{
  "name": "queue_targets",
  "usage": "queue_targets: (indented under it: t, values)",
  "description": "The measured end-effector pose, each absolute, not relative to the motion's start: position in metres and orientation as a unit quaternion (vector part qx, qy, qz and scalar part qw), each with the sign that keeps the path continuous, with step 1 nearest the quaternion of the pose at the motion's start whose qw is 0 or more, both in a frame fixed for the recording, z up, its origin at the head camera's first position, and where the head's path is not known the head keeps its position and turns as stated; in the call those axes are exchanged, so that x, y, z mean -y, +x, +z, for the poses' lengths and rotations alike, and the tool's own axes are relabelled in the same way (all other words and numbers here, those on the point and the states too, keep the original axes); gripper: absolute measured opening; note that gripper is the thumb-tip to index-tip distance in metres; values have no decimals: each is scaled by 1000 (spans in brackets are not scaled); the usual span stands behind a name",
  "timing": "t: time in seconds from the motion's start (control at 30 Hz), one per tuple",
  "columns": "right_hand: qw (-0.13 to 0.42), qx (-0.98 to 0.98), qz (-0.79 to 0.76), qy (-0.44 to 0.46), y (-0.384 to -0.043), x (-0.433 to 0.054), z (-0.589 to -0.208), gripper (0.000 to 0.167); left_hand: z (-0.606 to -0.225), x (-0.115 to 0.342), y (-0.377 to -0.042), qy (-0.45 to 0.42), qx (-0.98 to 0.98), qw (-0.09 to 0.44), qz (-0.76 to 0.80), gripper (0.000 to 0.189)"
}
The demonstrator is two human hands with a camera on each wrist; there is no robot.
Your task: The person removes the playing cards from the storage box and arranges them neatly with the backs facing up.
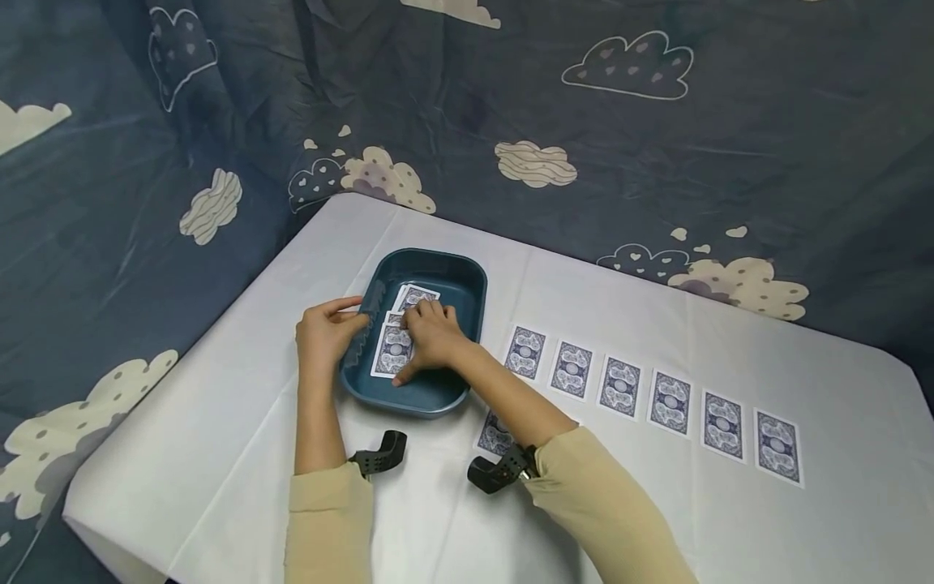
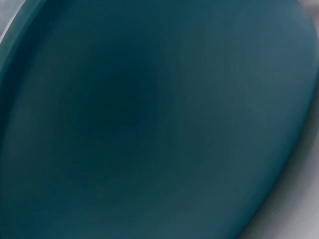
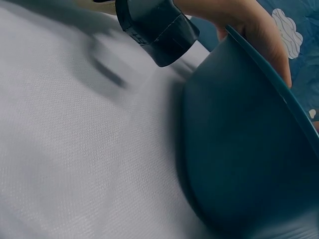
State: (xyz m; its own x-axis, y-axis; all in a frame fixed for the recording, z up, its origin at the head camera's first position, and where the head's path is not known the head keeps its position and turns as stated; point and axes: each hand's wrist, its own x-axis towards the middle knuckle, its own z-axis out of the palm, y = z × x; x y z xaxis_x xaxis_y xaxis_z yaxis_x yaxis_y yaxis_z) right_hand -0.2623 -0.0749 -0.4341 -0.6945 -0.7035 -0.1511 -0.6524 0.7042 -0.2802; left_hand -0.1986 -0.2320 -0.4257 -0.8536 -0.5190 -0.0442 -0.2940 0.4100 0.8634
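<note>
A dark blue plastic basin stands on the table with several patterned playing cards lying face down inside. At its left side my left hand grips the rim, thumb and fingertips right at the edge. My right hand reaches over the right side into the basin, its thumb and fingers spread apart over the cards. That hand hides part of the cards. In the left wrist view, the basin fills most of the picture. The right wrist view shows its outer wall and the left hand behind the rim.
Several face-down cards form a slanted row on the white tablecloth, right of the basin. Another card lies partly under the right forearm. A dark blue cloud-patterned curtain hangs behind the table. Both wrists wear black camera bands.
</note>
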Motion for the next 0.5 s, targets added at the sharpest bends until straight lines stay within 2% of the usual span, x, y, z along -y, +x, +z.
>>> queue_targets:
  t: [0.13, 0.5]
  values:
    - [130, -911, -110, -374, -262, 75, -434, 80, -427, 232, -199, 247, 830, 116, -487, 35]
    - [115, -913, -115, -374, -262, 75, -434, 93, -428, 233, -200, 246, 831, 119, -486, 34]
